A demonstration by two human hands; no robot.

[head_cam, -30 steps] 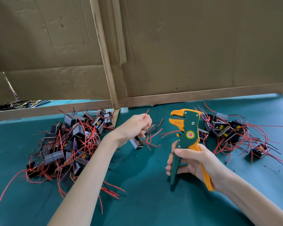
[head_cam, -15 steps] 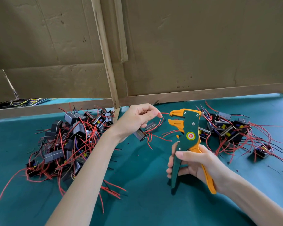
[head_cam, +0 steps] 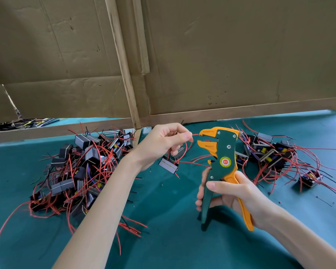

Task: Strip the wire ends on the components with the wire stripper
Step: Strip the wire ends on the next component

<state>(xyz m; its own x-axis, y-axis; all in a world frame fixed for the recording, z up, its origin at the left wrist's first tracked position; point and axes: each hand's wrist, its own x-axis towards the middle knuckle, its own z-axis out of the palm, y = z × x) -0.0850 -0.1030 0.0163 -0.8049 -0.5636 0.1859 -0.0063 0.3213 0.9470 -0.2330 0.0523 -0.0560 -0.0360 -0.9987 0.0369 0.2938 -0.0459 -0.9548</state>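
My right hand grips the handles of a green and orange wire stripper, held upright with its orange jaws pointing left. My left hand pinches a red wire between thumb and forefinger, and the wire's tip reaches into the open jaws. A small grey component hangs from that hand by its wires, just above the cloth.
A pile of components with red and black wires lies on the green cloth at the left. A second pile lies at the right. Cardboard walls stand along the back.
My left hand has moved right and up, bringing the red wire end from a closed fist hold into the stripper's jaws. The stripper has stayed almost in place.
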